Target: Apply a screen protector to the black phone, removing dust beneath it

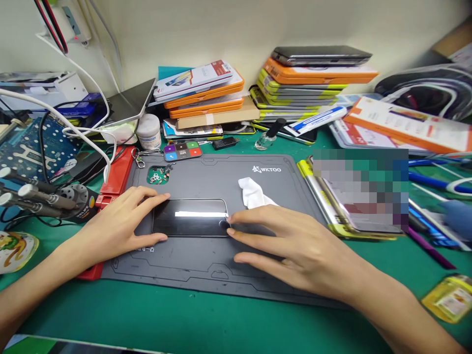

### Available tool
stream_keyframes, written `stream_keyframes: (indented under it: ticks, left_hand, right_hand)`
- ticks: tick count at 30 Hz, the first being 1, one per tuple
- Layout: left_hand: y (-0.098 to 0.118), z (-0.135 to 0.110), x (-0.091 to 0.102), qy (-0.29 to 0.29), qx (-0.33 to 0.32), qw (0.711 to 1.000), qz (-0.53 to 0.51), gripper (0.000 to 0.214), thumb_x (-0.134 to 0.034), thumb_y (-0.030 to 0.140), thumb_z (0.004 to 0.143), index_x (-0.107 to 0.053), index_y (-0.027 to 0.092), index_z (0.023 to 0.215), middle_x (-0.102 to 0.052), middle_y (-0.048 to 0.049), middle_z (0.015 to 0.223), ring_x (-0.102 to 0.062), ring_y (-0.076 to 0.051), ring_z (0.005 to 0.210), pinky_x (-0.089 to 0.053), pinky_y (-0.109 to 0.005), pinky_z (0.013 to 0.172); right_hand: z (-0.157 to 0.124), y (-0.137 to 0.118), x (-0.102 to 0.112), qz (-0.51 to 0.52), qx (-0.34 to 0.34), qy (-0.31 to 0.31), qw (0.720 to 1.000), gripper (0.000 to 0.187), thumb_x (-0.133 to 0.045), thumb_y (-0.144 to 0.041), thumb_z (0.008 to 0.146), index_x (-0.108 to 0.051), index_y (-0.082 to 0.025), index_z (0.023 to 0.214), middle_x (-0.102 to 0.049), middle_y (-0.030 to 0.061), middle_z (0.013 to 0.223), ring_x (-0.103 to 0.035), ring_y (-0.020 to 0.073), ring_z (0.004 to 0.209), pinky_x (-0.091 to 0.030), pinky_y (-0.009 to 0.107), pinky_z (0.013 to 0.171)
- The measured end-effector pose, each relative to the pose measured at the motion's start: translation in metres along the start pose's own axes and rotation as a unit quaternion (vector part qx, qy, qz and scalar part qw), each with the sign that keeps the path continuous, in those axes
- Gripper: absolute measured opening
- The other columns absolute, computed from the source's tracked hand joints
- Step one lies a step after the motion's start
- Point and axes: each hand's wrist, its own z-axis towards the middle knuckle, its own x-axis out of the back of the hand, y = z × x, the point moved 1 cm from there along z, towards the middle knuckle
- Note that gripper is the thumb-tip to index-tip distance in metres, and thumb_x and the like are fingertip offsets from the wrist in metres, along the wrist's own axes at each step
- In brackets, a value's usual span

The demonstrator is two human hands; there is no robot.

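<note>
so the phone (191, 218) is lying flat, screen up, in the middle of the grey mat (221, 275). left hand (121, 221) is spread open, with finger and thumb bracketing the phone's left end. right hand (295, 246) is spread too, fingertips touching its right end, not pinching anything. white cloth (252, 191) sits on the mat just behind that hand

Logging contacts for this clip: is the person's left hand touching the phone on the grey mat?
Touching. Head view: the left hand clasps the phone at its left corners.

Phone-repair workshop, probably: repair mat (206, 265), soldering tools (37, 194).
</note>
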Motion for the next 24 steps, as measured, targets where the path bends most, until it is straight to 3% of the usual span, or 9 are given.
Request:
stream_keyframes:
  ticks: [10, 15, 24]
  left_hand:
    - [0.004, 0.0, 0.001, 0.017, 0.014, 1.0, -0.013, 0.084, -0.063, 0.062, 0.099, -0.025, 0.026, 0.165, -0.057, -0.0125, 0.145, -0.057, -0.03, 0.132, -0.048, -0.044, 0.113]
    - [0.008, -0.001, 0.003, 0.013, 0.029, 0.999, -0.032, 0.088, -0.068, 0.061, 0.096, -0.025, 0.027, 0.165, -0.063, -0.009, 0.133, -0.062, -0.028, 0.122, -0.05, -0.04, 0.105]
    - [0.011, -0.004, 0.002, 0.006, 0.035, 0.998, -0.047, 0.092, -0.072, 0.06, 0.093, -0.025, 0.026, 0.165, -0.061, -0.01, 0.138, -0.061, -0.028, 0.125, -0.048, -0.039, 0.107]
  right_hand:
    - [-0.004, 0.002, -0.001, 0.008, -0.013, -0.005, 1.0, 0.02, -0.066, -0.029, 0.099, -0.078, -0.021, 0.114, -0.075, 0.0125, 0.122, -0.075, 0.0262, 0.106, -0.065, 0.041, 0.087]
    - [-0.008, 0.003, -0.003, 0.003, -0.01, 0.002, 1.0, 0.023, -0.061, -0.029, 0.102, -0.078, -0.027, 0.117, -0.074, 0.0096, 0.118, -0.075, 0.0256, 0.103, -0.066, 0.041, 0.085]
    - [-0.013, 0.008, -0.01, 0.01, 0.001, -0.004, 1.0, 0.032, -0.06, -0.024, 0.099, -0.074, -0.031, 0.128, -0.073, 0.0074, 0.122, -0.075, 0.0252, 0.102, -0.066, 0.042, 0.083]
